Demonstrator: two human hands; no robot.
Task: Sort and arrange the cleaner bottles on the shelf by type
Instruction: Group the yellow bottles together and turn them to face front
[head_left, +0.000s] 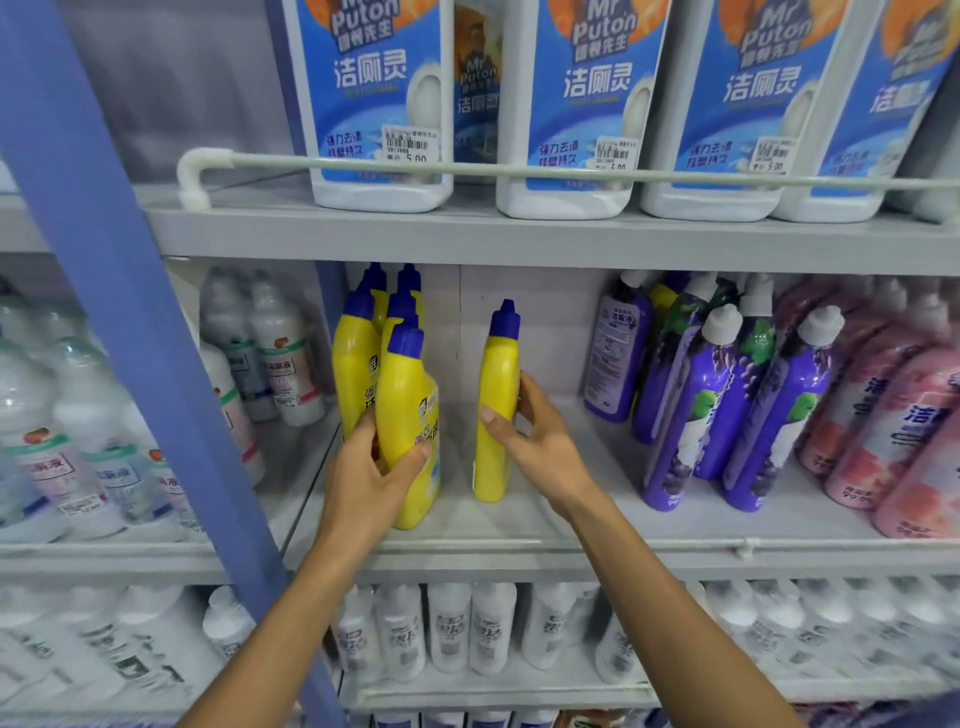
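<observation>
On the middle shelf (519, 525) stand yellow cleaner bottles with blue caps. My left hand (371, 467) grips the front yellow bottle (408, 415) of a group at the left; several more yellow bottles (358, 353) stand behind it. My right hand (535, 441) holds a single yellow bottle (496, 395) that stands upright apart from the group, with a gap between them. To the right lean purple bottles (727, 395) with white caps, then pink bottles (893, 415).
Large white Mr Puton jugs (576, 104) sit on the upper shelf behind a rail (467, 169). A blue upright post (130, 312) divides off a left bay of clear bottles (67, 431). White bottles (467, 629) fill the lower shelf.
</observation>
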